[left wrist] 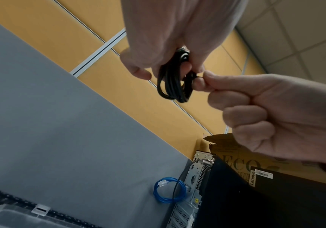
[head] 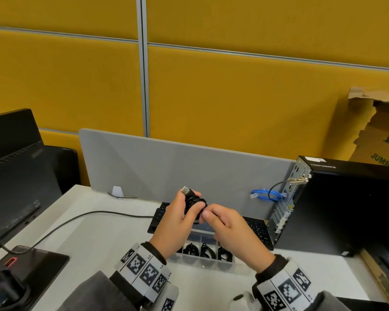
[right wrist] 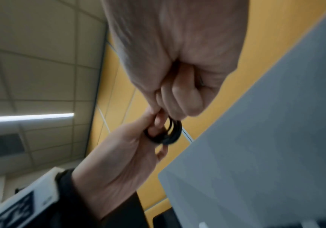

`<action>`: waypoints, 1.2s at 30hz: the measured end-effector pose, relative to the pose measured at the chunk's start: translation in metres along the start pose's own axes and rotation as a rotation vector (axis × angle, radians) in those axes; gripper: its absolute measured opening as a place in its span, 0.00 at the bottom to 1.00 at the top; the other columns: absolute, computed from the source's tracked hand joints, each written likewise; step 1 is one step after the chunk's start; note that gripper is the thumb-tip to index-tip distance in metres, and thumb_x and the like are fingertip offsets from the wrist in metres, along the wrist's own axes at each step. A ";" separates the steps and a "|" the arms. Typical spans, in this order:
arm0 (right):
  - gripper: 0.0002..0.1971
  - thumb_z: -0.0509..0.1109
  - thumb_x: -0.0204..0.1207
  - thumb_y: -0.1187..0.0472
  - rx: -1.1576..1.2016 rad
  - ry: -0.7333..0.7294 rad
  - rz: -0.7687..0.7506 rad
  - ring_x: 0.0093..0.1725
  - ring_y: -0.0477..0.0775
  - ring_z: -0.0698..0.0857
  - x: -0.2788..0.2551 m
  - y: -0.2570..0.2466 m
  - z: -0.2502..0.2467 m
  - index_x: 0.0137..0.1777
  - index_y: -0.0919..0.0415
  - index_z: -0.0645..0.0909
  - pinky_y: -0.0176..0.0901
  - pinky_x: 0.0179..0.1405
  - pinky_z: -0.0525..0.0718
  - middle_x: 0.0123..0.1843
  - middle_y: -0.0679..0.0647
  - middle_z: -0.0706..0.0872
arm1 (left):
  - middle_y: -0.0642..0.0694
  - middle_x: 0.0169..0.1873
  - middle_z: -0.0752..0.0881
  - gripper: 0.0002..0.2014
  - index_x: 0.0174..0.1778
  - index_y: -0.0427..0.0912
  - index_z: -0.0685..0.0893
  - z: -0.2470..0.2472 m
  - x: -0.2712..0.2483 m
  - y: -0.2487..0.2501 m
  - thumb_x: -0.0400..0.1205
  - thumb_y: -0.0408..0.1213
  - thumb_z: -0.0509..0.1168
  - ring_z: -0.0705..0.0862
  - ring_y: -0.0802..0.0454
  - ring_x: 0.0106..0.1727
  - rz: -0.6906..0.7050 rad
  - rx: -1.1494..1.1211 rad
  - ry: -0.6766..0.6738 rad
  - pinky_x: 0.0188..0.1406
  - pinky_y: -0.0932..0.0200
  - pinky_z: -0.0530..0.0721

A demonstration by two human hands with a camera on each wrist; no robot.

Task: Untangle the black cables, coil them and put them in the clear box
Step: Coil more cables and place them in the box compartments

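Both hands [head: 177,217] [head: 230,230] pinch coiled black cable [head: 194,204] — grips closed.

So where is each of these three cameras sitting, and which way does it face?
Head: worn on the head, looking forward and down at the desk; shows the left hand and right hand holding the black cable coil above the clear box, plus both sleeves.
Left wrist: on the left wrist, looking up along the left hand at the coil; the right hand pinches it.
Right wrist: on the right wrist, looking up along the right hand at the ceiling; blurred.
Shared: both wrist views show both hands, the coil and the grey divider.
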State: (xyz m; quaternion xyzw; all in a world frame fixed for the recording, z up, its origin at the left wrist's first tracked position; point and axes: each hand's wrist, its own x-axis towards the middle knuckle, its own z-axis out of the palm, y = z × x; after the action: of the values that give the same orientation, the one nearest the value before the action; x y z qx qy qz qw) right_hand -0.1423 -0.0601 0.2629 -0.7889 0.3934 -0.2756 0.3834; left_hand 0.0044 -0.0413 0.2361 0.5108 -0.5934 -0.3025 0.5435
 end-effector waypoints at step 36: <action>0.13 0.72 0.74 0.59 0.455 0.211 0.118 0.48 0.61 0.89 -0.002 0.010 0.012 0.54 0.64 0.77 0.47 0.46 0.89 0.46 0.64 0.89 | 0.44 0.29 0.80 0.06 0.49 0.35 0.80 0.004 -0.015 0.002 0.81 0.33 0.61 0.79 0.47 0.41 -0.271 -0.618 -0.008 0.51 0.51 0.85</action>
State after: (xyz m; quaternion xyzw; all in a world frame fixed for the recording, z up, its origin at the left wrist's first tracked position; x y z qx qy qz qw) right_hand -0.1386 -0.0578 0.2476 -0.6248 0.4045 -0.4148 0.5233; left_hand -0.0019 -0.0273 0.2317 0.3951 -0.4025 -0.5397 0.6250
